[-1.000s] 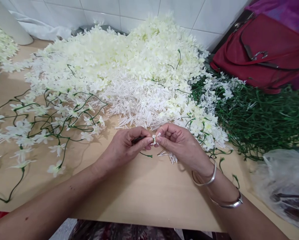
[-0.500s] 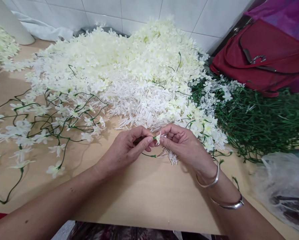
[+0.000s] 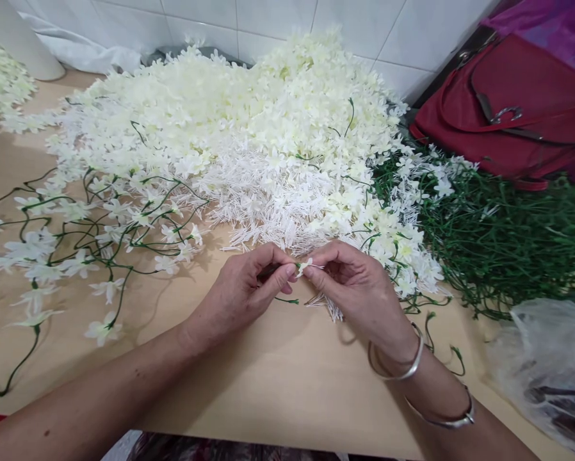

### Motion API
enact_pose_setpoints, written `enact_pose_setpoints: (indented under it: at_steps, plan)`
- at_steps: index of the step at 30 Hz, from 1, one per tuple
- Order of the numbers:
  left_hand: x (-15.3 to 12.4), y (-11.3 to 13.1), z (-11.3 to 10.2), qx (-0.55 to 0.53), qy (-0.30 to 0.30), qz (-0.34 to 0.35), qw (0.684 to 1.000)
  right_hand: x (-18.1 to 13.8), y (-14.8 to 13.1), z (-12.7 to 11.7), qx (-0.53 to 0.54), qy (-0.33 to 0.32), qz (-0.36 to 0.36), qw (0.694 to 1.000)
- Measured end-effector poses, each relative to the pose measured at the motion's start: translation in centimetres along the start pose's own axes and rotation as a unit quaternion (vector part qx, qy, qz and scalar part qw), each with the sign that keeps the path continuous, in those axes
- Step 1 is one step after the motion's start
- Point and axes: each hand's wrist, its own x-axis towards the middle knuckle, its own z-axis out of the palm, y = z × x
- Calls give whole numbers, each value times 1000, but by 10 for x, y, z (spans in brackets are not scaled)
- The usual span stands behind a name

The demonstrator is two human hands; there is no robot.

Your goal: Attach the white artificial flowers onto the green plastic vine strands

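Between my two hands is a small white artificial flower (image 3: 303, 267) with a green stem end on its left side. My left hand (image 3: 249, 282) is closed, pinching the green end between thumb and index finger. On the other side, my right hand (image 3: 362, 288) is also closed, its thumb and index finger on thin white stamens that stick out of the petals. Below the fingertips a loose green stem (image 3: 287, 300) and a few white stamens (image 3: 333, 308) lie on the table (image 3: 278, 378). Just beyond the hands spreads a heap of white stamens (image 3: 263, 205).
A large pile of cream petals (image 3: 205, 102) rises against the tiled wall (image 3: 278, 16). Stemmed flowers (image 3: 107, 289) lie at left. At right are a heap of green stems (image 3: 508, 237), a red handbag (image 3: 518, 115) and a clear plastic bag (image 3: 542, 346).
My right fingers have drawn slightly right from the flower, and more of the stamens shows between petals and fingertips. The left hand keeps its pinch. The view has shifted slightly.
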Motion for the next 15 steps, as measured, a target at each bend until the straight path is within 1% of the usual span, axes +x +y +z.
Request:
enact_pose_setpoints:
  at_steps: [8, 15]
  plan:
    - [0, -3, 0, -2, -3, 7, 1000, 2, 1, -3, 35, -38, 46, 998]
    - [-2, -8, -2, 23, -1, 17, 1000, 2, 8, 3, 32, -29, 19, 999]
